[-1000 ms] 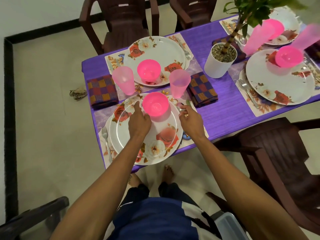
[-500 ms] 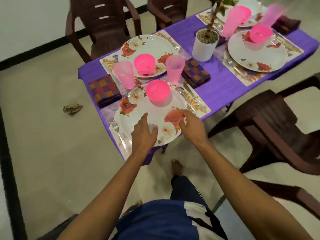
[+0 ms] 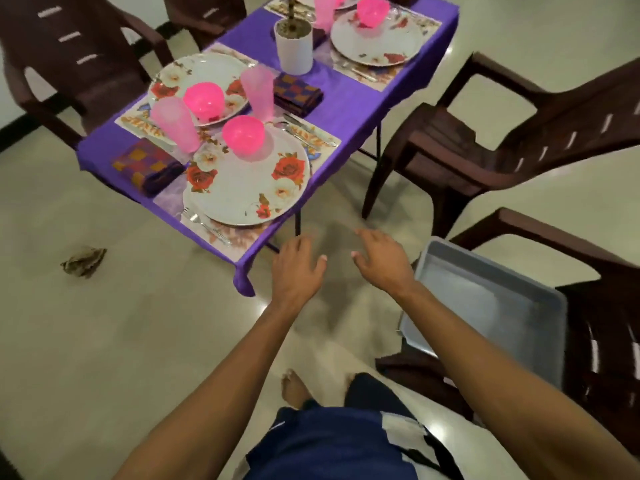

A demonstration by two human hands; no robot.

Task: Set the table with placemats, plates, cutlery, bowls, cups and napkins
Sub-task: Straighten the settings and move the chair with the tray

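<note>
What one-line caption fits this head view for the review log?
Both hands, left and right, hover open and empty beside the set purple table, near the closest floral plate with its pink bowl.

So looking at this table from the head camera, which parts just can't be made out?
- Far place setting: cut off by the top edge, along with its cup and the plant above the white pot.
- Cutlery beside the near plate: blurred, pieces hard to tell apart.
- Brown scrap on the floor: too small and blurred to identify.
- Grey tub: partly hidden by the right arm.
</note>
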